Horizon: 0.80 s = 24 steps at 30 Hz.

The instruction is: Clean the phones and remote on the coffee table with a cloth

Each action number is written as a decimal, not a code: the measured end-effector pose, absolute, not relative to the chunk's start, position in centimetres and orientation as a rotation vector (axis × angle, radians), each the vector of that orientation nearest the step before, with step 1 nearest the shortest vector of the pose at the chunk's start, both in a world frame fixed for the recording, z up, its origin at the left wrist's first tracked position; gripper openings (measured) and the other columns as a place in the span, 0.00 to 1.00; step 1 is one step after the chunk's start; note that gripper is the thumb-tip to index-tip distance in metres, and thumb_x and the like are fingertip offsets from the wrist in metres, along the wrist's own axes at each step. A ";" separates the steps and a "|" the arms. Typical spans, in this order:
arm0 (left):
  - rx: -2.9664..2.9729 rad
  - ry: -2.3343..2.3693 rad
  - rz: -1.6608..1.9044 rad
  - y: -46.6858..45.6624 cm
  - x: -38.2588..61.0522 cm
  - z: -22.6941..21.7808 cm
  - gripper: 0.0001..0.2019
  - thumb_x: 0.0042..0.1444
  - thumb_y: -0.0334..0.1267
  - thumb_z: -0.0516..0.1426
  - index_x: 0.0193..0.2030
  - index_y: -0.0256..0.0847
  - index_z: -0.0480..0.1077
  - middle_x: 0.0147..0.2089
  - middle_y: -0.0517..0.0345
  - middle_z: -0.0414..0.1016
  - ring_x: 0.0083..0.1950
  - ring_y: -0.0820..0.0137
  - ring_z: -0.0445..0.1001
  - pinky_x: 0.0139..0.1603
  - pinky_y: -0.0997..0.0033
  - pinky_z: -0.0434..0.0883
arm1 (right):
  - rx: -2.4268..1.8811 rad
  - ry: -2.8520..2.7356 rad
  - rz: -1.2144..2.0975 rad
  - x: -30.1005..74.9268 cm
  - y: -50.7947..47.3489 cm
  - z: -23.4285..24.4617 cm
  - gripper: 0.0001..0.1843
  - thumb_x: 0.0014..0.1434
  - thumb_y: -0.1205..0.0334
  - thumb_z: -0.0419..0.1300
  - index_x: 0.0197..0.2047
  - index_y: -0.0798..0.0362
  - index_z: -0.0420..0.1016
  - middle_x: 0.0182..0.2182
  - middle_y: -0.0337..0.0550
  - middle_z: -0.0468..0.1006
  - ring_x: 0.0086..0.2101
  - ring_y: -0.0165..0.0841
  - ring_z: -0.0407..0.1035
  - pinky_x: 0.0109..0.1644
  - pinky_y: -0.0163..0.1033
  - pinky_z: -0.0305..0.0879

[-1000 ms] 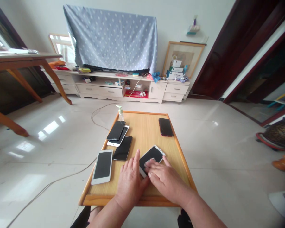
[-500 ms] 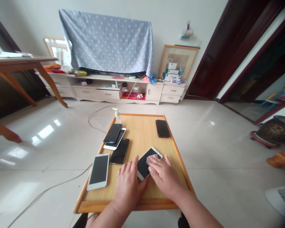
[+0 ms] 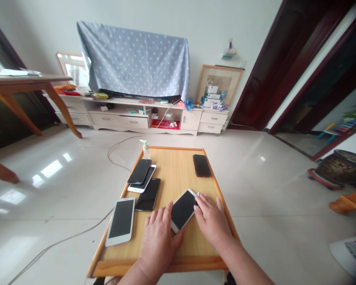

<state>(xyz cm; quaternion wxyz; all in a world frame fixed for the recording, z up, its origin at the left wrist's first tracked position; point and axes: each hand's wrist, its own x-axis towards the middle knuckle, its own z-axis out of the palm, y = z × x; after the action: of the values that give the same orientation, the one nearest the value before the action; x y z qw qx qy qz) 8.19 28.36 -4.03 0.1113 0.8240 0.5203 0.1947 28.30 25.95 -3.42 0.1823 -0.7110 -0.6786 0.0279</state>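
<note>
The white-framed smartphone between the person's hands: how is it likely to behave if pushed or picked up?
The white-framed smartphone looks like a stiff, thin slab, so it probably won't flex. Pushed across the smooth wood-grain tabletop, it would likely slide rather than roll or tip, since it lies flat. Its glossy glass face may feel slippery and could be fragile if dropped.

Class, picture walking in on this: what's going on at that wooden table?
A person is handling a white-framed smartphone with both bare hands on a wooden table. The right hand is at its right edge; the left hand lies beside its lower corner. Nearby lie a white phone, a black phone, and a black phone stacked on a white one; a dark phone and a pump bottle stand farther off.
</note>
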 end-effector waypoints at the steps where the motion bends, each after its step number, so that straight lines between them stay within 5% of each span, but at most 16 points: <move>1: 2.423 1.528 0.577 28.4 8.2 -4.0 0.36 0.56 0.44 0.60 0.70 0.42 0.57 0.60 0.47 0.72 0.60 0.54 0.70 0.60 0.55 0.64 | -1.997 -1.924 0.072 28.0 25.8 -3.4 0.24 0.72 0.60 0.48 0.66 0.54 0.69 0.65 0.55 0.68 0.65 0.48 0.61 0.71 0.70 0.43; 7: 2.409 1.498 0.581 28.5 8.3 -3.9 0.30 0.60 0.44 0.57 0.69 0.41 0.60 0.60 0.47 0.73 0.59 0.55 0.70 0.58 0.55 0.65 | -1.685 -2.115 0.264 25.6 24.9 -2.6 0.22 0.74 0.60 0.48 0.66 0.48 0.70 0.65 0.45 0.69 0.66 0.42 0.60 0.74 0.62 0.43; 12: 2.409 1.514 0.561 28.3 8.3 -3.8 0.35 0.56 0.43 0.60 0.70 0.41 0.58 0.60 0.47 0.72 0.59 0.54 0.69 0.60 0.53 0.64 | -1.864 -1.975 0.134 27.1 26.2 -3.2 0.22 0.72 0.61 0.47 0.65 0.50 0.71 0.64 0.49 0.70 0.65 0.46 0.62 0.71 0.70 0.42; 17: 2.373 1.523 0.557 28.3 8.2 -3.2 0.30 0.57 0.43 0.58 0.67 0.43 0.61 0.59 0.47 0.73 0.58 0.54 0.70 0.57 0.55 0.65 | -1.758 -2.046 0.190 25.5 26.0 -3.7 0.23 0.72 0.60 0.49 0.66 0.52 0.70 0.66 0.50 0.68 0.67 0.46 0.59 0.72 0.63 0.50; 24: 2.372 1.527 0.566 28.1 8.0 -3.3 0.33 0.56 0.43 0.59 0.68 0.44 0.60 0.60 0.47 0.73 0.59 0.54 0.70 0.58 0.54 0.65 | -1.825 -2.048 0.190 26.5 26.5 -3.9 0.23 0.73 0.60 0.46 0.66 0.47 0.70 0.66 0.46 0.68 0.66 0.44 0.60 0.72 0.69 0.41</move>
<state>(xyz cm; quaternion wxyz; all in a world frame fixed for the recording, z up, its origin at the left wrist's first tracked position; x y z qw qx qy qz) 7.97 28.09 -3.25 0.1318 0.8174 0.5259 0.1948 26.45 26.47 -3.92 0.1945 -0.6510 -0.7306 0.0677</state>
